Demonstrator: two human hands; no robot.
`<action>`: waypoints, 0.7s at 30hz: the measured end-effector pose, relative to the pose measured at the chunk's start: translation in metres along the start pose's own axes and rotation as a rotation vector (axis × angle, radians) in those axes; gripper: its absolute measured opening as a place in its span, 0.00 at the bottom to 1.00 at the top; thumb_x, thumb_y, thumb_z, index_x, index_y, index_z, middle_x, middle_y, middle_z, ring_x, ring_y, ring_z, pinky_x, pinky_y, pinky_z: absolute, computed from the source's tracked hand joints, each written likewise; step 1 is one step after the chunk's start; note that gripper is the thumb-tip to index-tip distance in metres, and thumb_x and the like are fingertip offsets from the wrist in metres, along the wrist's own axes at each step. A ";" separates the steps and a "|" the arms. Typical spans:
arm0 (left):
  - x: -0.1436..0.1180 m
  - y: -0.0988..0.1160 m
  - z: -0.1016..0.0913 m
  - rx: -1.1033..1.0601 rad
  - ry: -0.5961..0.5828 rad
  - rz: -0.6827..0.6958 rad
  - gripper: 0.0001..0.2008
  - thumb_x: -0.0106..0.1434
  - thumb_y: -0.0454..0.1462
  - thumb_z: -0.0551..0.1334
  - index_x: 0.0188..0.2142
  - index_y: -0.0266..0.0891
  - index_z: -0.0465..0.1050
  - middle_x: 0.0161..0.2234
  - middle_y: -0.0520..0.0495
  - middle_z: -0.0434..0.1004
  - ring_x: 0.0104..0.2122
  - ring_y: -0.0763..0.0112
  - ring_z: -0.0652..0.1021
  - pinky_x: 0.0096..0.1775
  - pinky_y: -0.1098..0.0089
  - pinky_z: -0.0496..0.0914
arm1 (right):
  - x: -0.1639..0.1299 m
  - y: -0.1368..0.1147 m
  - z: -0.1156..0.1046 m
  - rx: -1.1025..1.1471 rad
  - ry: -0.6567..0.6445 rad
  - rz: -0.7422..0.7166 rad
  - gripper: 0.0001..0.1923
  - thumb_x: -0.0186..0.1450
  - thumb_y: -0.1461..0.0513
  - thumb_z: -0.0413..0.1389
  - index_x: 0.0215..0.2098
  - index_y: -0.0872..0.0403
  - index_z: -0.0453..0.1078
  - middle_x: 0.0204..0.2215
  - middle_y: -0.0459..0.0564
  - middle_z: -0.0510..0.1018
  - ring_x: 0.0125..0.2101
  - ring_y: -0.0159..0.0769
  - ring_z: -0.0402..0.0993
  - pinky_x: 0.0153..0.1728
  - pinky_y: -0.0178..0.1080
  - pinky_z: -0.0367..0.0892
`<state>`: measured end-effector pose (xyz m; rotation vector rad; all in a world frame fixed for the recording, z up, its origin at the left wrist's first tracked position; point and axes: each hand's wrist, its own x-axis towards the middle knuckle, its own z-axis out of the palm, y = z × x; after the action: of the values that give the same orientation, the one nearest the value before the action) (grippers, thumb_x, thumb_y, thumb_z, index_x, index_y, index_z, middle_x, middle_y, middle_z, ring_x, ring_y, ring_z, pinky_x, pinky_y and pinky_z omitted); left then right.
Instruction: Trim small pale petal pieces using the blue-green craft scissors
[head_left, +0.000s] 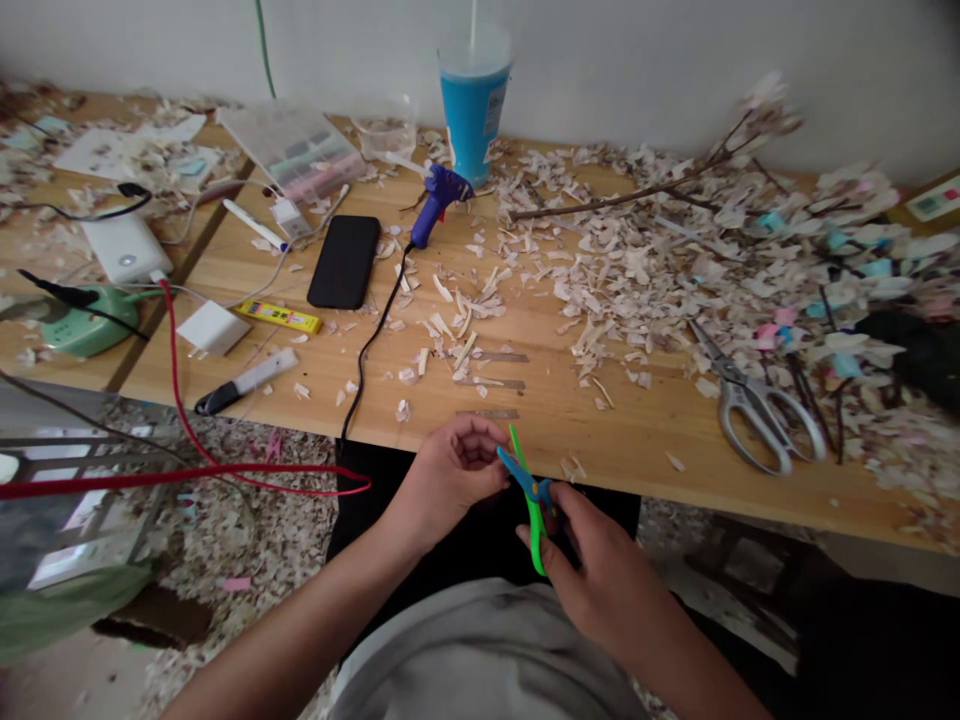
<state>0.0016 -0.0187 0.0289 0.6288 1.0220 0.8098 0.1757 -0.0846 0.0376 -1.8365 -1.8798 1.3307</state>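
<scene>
Scissors (531,492), small, green and blue, sit just off the near edge of the wooden table (525,400). Right hand (600,570) fingers closed around the handles; left hand (450,470) fingertips pinched together at the blade tips. Larger grey shears (754,400) lie on the table, well apart.

I hold a small pair of plastic scissors with green and blue handles (529,495) low in the frame's centre, just below the table edge, blades up and tilted left, meeting my left fingertips.
</scene>
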 end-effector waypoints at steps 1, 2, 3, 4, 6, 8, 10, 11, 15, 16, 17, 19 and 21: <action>0.000 0.000 0.000 -0.002 0.000 -0.001 0.15 0.48 0.33 0.72 0.33 0.35 0.70 0.28 0.50 0.77 0.26 0.76 0.76 0.32 0.74 0.72 | 0.000 0.000 0.000 0.002 -0.008 0.001 0.11 0.67 0.55 0.49 0.43 0.52 0.63 0.35 0.51 0.74 0.36 0.40 0.72 0.38 0.41 0.65; 0.000 0.000 0.000 -0.005 0.002 -0.002 0.15 0.48 0.33 0.72 0.33 0.35 0.70 0.28 0.50 0.77 0.26 0.76 0.76 0.32 0.74 0.72 | 0.000 0.000 0.000 0.001 -0.012 0.003 0.11 0.67 0.55 0.48 0.43 0.52 0.63 0.35 0.51 0.74 0.36 0.40 0.72 0.38 0.41 0.65; 0.000 0.000 -0.001 -0.009 0.009 -0.001 0.15 0.48 0.33 0.72 0.33 0.35 0.70 0.28 0.51 0.77 0.26 0.76 0.76 0.31 0.74 0.72 | 0.000 0.000 0.001 -0.004 -0.014 0.008 0.11 0.67 0.55 0.48 0.43 0.53 0.63 0.35 0.51 0.74 0.36 0.40 0.71 0.38 0.41 0.64; 0.000 0.000 -0.001 -0.014 0.017 0.001 0.15 0.48 0.33 0.72 0.33 0.35 0.70 0.27 0.51 0.77 0.25 0.76 0.76 0.31 0.74 0.72 | 0.000 0.000 0.001 -0.012 -0.015 0.014 0.11 0.67 0.55 0.48 0.43 0.53 0.63 0.35 0.51 0.74 0.36 0.40 0.71 0.38 0.42 0.64; 0.000 0.000 -0.001 -0.022 0.029 0.004 0.13 0.48 0.34 0.72 0.32 0.35 0.70 0.26 0.51 0.77 0.25 0.77 0.75 0.31 0.75 0.71 | 0.000 0.001 0.002 -0.023 -0.015 0.021 0.11 0.67 0.55 0.48 0.43 0.53 0.62 0.35 0.52 0.73 0.37 0.41 0.71 0.39 0.42 0.64; 0.000 -0.001 -0.001 -0.021 0.034 -0.001 0.12 0.48 0.34 0.72 0.31 0.34 0.71 0.26 0.51 0.76 0.24 0.77 0.75 0.30 0.76 0.71 | 0.000 0.001 0.003 -0.022 -0.016 0.027 0.11 0.67 0.54 0.48 0.43 0.53 0.62 0.36 0.52 0.73 0.37 0.41 0.70 0.39 0.43 0.63; 0.000 -0.002 0.000 -0.011 0.031 -0.018 0.12 0.48 0.35 0.72 0.30 0.34 0.72 0.25 0.51 0.77 0.24 0.77 0.75 0.30 0.76 0.70 | 0.000 0.000 0.003 -0.013 -0.017 0.037 0.11 0.67 0.54 0.48 0.41 0.53 0.61 0.35 0.51 0.73 0.36 0.41 0.70 0.38 0.43 0.63; 0.000 -0.002 0.000 -0.008 0.030 -0.026 0.12 0.47 0.35 0.72 0.30 0.34 0.73 0.25 0.50 0.77 0.24 0.77 0.75 0.29 0.76 0.70 | 0.000 0.000 0.003 -0.008 -0.020 0.042 0.11 0.67 0.54 0.48 0.41 0.53 0.61 0.35 0.51 0.72 0.36 0.41 0.70 0.38 0.43 0.63; -0.001 -0.005 0.000 -0.013 0.034 -0.049 0.12 0.46 0.36 0.72 0.29 0.35 0.74 0.25 0.51 0.78 0.24 0.76 0.75 0.30 0.75 0.70 | 0.001 -0.002 0.002 -0.006 -0.028 0.060 0.12 0.66 0.53 0.48 0.40 0.52 0.61 0.35 0.51 0.72 0.36 0.41 0.69 0.38 0.43 0.62; -0.001 -0.006 0.000 -0.012 0.037 -0.053 0.12 0.46 0.36 0.72 0.29 0.35 0.74 0.25 0.51 0.78 0.24 0.76 0.75 0.29 0.75 0.70 | 0.001 -0.002 0.002 -0.008 -0.027 0.063 0.12 0.66 0.53 0.48 0.40 0.52 0.61 0.34 0.51 0.72 0.36 0.41 0.69 0.38 0.43 0.62; -0.001 -0.006 0.000 -0.009 0.040 -0.056 0.12 0.46 0.36 0.72 0.29 0.35 0.74 0.25 0.51 0.78 0.24 0.76 0.75 0.29 0.75 0.69 | 0.001 -0.002 0.003 -0.009 -0.026 0.067 0.11 0.66 0.53 0.48 0.40 0.52 0.61 0.34 0.50 0.72 0.35 0.41 0.69 0.37 0.43 0.62; -0.001 -0.005 0.000 0.001 0.044 -0.059 0.12 0.46 0.37 0.72 0.30 0.34 0.74 0.25 0.50 0.78 0.23 0.76 0.75 0.29 0.75 0.69 | 0.001 -0.002 0.004 -0.009 -0.022 0.068 0.11 0.67 0.53 0.47 0.39 0.52 0.61 0.33 0.49 0.72 0.34 0.40 0.69 0.36 0.42 0.62; -0.001 -0.005 -0.001 0.007 0.043 -0.055 0.13 0.47 0.38 0.73 0.29 0.34 0.75 0.25 0.50 0.78 0.23 0.75 0.76 0.30 0.75 0.70 | 0.001 -0.001 0.005 -0.009 -0.014 0.066 0.10 0.67 0.54 0.47 0.38 0.52 0.61 0.32 0.49 0.72 0.33 0.40 0.69 0.36 0.42 0.61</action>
<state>0.0018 -0.0228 0.0249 0.5889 1.0770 0.7745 0.1720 -0.0860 0.0352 -1.9143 -1.8500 1.3615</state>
